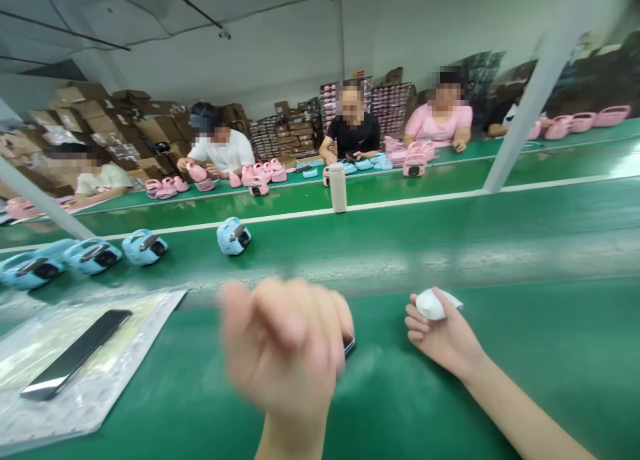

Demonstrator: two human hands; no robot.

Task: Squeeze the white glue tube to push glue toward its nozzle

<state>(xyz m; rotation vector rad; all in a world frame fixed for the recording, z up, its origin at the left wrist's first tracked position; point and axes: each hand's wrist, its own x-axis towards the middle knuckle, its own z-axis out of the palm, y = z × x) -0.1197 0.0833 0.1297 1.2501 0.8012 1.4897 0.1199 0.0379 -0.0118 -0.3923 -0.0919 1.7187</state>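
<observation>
My left hand point(290, 343) is raised in the middle, close to the camera and smeared by motion. Its fingers look bent, but whether they grip anything does not show. A dark glossy edge point(349, 345) peeks out beside it, mostly hidden behind the hand. My right hand point(440, 333) rests over the green bench, closed around a white, soft-looking wad point(433, 304), perhaps cloth or tissue. To the left, a black phone-like slab point(77, 353) lies on a clear plastic bag point(130, 353) with printed sheets inside.
Several light-blue handled cases point(145, 247) stand along the left of the green belt, with one blue case point(233, 237) nearer the middle. A beige bottle point(338, 188) stands upright beyond. Slanted white posts point(537, 90) frame the line. Co-workers sit opposite among pink cases point(417, 159).
</observation>
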